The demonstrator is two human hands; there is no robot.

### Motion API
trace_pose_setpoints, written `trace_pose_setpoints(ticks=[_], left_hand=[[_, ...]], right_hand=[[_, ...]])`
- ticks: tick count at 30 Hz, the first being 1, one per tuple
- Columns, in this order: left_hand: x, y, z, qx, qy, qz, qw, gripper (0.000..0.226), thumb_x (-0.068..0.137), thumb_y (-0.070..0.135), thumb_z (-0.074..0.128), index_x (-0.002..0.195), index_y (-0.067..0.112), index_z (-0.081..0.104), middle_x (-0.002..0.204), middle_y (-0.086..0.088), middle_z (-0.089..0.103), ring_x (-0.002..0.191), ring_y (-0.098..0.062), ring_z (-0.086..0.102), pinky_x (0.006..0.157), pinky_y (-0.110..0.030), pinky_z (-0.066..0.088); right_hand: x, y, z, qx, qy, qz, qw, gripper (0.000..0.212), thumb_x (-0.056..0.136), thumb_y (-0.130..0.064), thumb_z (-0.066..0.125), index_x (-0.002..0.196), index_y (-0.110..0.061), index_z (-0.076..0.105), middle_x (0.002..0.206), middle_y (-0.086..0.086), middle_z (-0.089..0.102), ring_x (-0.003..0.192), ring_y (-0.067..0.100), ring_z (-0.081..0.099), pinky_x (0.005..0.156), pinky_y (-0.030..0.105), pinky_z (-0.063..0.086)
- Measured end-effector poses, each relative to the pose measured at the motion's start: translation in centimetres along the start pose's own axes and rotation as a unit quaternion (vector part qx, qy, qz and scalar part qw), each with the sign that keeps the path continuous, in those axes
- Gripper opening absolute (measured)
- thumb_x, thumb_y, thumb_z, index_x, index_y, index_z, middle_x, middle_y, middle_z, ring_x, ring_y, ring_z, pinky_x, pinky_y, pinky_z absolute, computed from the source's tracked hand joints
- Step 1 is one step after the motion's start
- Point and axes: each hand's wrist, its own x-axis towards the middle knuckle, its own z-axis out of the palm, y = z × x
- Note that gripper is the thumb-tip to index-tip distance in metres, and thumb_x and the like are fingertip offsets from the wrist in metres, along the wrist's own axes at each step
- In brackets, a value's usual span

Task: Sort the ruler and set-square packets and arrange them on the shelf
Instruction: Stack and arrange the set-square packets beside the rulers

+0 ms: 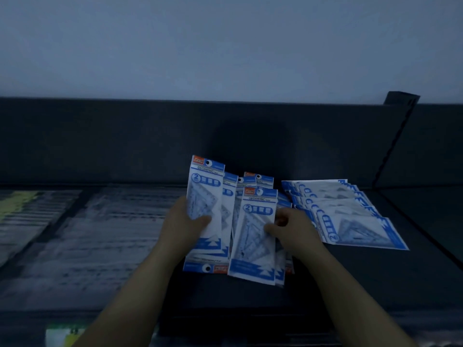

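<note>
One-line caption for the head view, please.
Left hand holds one set-square packet, right hand a second packet, beside a fanned row of packets on the dark shelf.

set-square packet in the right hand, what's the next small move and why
Probably turn the set-square packet pinched by the right hand sideways and lay it on the near end of the fanned row on the shelf. That row holds matching blue-and-white packets, overlapped and lying sideways, just right of that hand; the left hand holds further packets.
</note>
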Motion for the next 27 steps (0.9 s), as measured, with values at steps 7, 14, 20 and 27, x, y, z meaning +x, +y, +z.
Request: trace_pose_setpoints(ticks=[7,14,20,27], left_hand=[[-0.3,-0.6,-1.3,0.013,0.013,0.032,0.999,0.025,0.09,0.009,0.062,0.114,0.016,0.06,0.097,0.006,0.064,0.079,0.001,0.056,0.058,-0.011,0.039],[-1.2,0.0,-1.3,-0.082,0.007,0.018,0.996,0.027,0.085,0.004,0.067,0.096,0.028,0.062,0.089,0.013,0.066,0.076,0.001,0.063,0.056,-0.013,0.048],[-1.6,0.1,-1.1,-0.098,-0.022,0.011,0.995,0.026,0.093,0.009,0.059,0.109,0.03,0.059,0.105,0.008,0.067,0.092,-0.01,0.065,0.074,-0.028,0.053],[-0.9,-0.3,-2.7,-0.104,0.076,0.003,0.992,0.026,0.097,0.012,0.048,0.119,0.019,0.058,0.109,-0.006,0.067,0.096,-0.023,0.065,0.087,-0.047,0.054]], right_hand=[[0.0,-1.0,-0.6,0.079,0.108,-0.001,0.991,0.013,0.091,-0.018,0.055,0.086,-0.007,0.061,0.082,0.008,0.065,0.074,0.02,0.059,0.063,0.031,0.044],[0.0,-2.7,1.7,0.214,0.005,0.063,0.975,0.015,0.096,-0.019,0.05,0.089,-0.012,0.061,0.092,0.009,0.068,0.085,0.026,0.066,0.08,0.049,0.056],[0.0,-3.8,2.9,0.216,0.004,0.052,0.975,0.015,0.097,-0.016,0.047,0.09,-0.02,0.06,0.094,0.001,0.066,0.091,0.019,0.063,0.08,0.037,0.053],[0.3,-3.2,1.7,0.245,0.071,0.049,0.966,0.013,0.098,-0.024,0.049,0.104,-0.018,0.059,0.106,0.002,0.064,0.097,0.02,0.061,0.088,0.044,0.053]])
